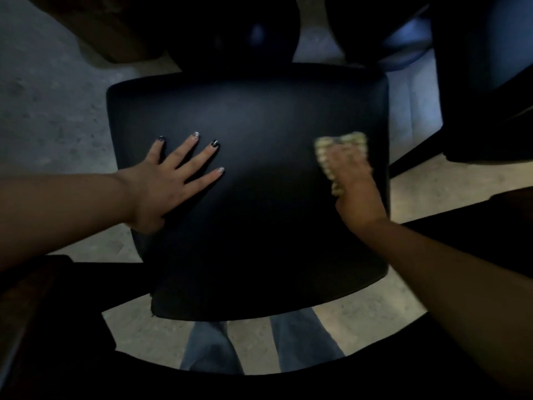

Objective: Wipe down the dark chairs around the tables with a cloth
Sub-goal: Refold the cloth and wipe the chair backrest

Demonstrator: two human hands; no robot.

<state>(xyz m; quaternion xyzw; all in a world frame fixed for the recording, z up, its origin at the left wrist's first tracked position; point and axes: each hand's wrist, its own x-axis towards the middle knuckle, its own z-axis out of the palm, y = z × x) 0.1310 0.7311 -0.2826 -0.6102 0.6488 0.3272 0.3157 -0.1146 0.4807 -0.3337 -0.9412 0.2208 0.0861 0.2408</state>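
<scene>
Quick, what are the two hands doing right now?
Left hand: open, fingers spread flat, resting on the dark chair seat.
Right hand: lies on the yellowish cloth, pressing it on the seat; too blurred to tell whether the fingers curl.

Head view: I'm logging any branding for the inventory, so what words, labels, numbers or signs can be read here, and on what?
None can be read.
Dark chair seat: plain, no label or tag showing.
Cloth under the right hand: pale and blurred, no print made out.
Left hand: nail patterns, no letters.
</scene>
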